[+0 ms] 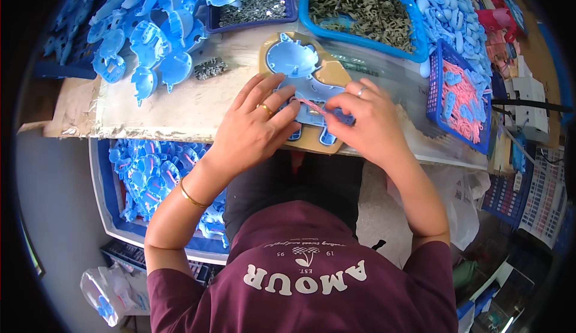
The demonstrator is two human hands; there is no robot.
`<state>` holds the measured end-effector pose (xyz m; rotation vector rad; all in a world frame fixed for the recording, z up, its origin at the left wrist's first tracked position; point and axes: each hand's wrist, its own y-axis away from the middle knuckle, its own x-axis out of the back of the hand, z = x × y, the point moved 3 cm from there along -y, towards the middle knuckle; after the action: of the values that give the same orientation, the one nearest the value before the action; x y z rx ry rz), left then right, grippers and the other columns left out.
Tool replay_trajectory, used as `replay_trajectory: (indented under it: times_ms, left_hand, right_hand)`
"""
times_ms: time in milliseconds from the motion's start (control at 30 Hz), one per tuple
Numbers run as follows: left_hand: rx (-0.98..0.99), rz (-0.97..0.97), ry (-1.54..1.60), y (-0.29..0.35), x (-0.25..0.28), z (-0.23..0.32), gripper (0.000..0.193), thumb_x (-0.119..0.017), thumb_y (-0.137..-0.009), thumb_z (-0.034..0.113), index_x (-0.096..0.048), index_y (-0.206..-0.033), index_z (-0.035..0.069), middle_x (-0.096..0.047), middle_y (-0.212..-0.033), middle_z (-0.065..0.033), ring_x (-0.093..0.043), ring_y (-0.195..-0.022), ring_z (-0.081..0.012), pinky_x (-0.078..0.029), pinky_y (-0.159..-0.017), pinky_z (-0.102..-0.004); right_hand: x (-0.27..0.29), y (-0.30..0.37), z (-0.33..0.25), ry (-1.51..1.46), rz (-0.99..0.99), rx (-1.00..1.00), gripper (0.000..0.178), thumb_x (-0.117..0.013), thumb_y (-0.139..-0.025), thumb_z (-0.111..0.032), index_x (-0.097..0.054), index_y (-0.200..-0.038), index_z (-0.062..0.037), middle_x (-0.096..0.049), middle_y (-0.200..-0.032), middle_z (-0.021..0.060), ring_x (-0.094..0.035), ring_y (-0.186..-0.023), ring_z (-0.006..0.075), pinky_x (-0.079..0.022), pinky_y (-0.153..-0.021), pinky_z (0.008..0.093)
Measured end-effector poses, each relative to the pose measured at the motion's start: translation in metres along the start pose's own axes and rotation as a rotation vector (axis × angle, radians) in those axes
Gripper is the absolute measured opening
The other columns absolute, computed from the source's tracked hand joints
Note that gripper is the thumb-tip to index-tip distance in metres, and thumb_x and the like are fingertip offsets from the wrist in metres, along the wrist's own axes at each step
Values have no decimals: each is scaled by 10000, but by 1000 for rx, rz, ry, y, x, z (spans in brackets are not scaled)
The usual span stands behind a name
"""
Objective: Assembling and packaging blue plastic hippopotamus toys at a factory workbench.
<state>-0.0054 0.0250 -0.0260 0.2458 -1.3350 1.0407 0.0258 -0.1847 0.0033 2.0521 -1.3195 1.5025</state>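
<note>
A light-blue plastic shell half (pixel 292 57), hollow side up, lies in a tan holding block (pixel 331 72) at the table's near edge. Over its left side rests my left hand (pixel 255 120), fingers stretched and somewhat apart, the fingertips at one end of a pink cord (pixel 312 105). My right hand (pixel 371 120) is closed in a pinch at the right side of the shell. It grips a small dark-blue plastic piece (pixel 344 116), from which the cord runs left across the shell. My fingers cover part of the shell's middle.
Light-blue shells (pixel 150 45) pile up at the left beside a few loose screws (pixel 210 68). Behind stand a dark tray (pixel 209 21) of screws and a blue tray (pixel 425 48) of metal parts. A blue basket (pixel 434 96) holds pink cords. Below left is a bin (pixel 101 183) of blue pieces.
</note>
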Motion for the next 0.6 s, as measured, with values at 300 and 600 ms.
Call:
replay_trajectory:
  times_ms: [300,600]
  left_hand:
    - [37,22,-21,-2,-2,5,356,-747,-857,180,-661,-1187,77,-603,-1340,-88,-487,-1350,-350,-385,-1148,-522]
    - [45,24,-61,0,-3,7,324,-747,-871,222,-658,-1159,104,-598,-1300,-82,-500,-1333,-326,-378,-1162,-509]
  right_hand:
    - [-4,1,5,-21,95,-2,105,-798,-773,-115,-700,-806,-100,-566,-700,23,-586,-750,231,-440,-694,385]
    - [-7,9,-5,167,194,46,135,-800,-763,-114,-665,-767,-108,-584,-755,21,-590,-758,251,-442,-685,389]
